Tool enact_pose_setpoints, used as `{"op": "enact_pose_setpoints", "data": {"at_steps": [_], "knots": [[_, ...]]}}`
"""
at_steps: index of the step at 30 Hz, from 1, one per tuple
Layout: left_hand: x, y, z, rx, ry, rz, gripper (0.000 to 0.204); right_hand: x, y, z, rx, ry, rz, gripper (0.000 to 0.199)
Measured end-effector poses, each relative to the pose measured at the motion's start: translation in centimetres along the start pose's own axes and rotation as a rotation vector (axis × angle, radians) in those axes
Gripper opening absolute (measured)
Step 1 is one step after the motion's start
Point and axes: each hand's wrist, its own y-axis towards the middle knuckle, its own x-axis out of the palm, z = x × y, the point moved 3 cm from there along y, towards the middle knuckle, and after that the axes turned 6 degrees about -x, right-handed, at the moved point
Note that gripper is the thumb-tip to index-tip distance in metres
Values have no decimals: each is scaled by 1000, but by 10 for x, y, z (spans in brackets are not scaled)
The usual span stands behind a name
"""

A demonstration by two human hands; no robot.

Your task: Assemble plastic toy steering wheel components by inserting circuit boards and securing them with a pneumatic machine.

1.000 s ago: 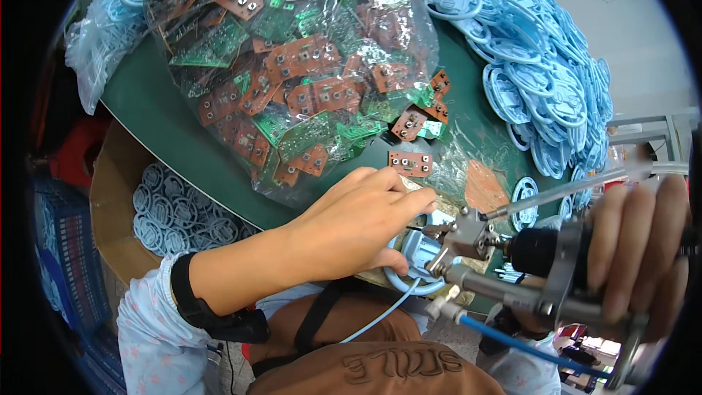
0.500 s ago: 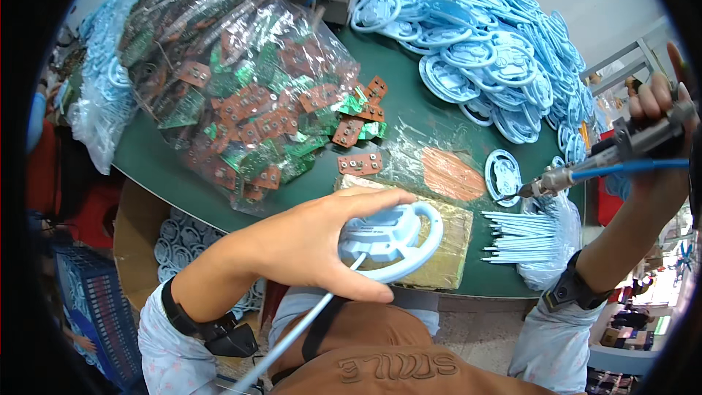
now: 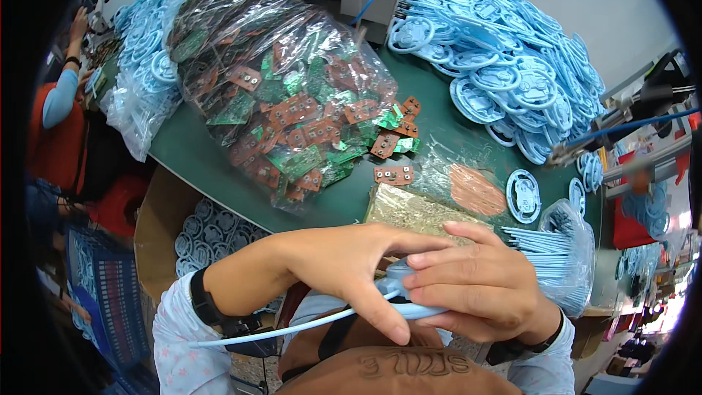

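Both hands are together over a light blue ring-shaped plastic part [image 3: 418, 311], low in front of my body. My left hand [image 3: 344, 260] grips it from the left, thumb below and fingers above. My right hand [image 3: 482, 285] is closed over its right side, fingers laid across it, hiding much of the part. A light blue cord [image 3: 292, 333] runs from the part toward the left sleeve. Behind the hands lies a taped block [image 3: 409, 210]. The air screwdriver [image 3: 585, 148] hangs at the right, out of my hands.
A clear bag of brown and green circuit boards [image 3: 292, 102] covers the left of the green table [image 3: 197, 148]. Blue plastic parts [image 3: 504, 58] are heaped at the back right. Bundled blue cords [image 3: 545, 249] lie at the right; a cardboard box [image 3: 157, 227] stands below left.
My right hand has let go of the air screwdriver and come across onto the blue part. The part has turned in my left hand and moved down, and the view has shifted left.
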Motion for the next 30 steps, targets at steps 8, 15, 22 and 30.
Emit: {"op": "enact_pose_setpoints", "data": {"at_steps": [8, 15, 22, 30], "knots": [[-11, -94, 23, -409, 1287, 159, 94, -18, -9, 2, 119, 53, 19, 42], [-25, -73, 27, -268, 1288, 702, 16, -8, -55, 22, 295, 25, 23, 39], [-80, 58, -4, -55, 1525, 814, 9, -14, -98, 20, 441, -28, 101, 33], [-88, 57, -4, 48, 1453, 798, 6, -131, -206, 79, 855, -824, 312, 19]]}}
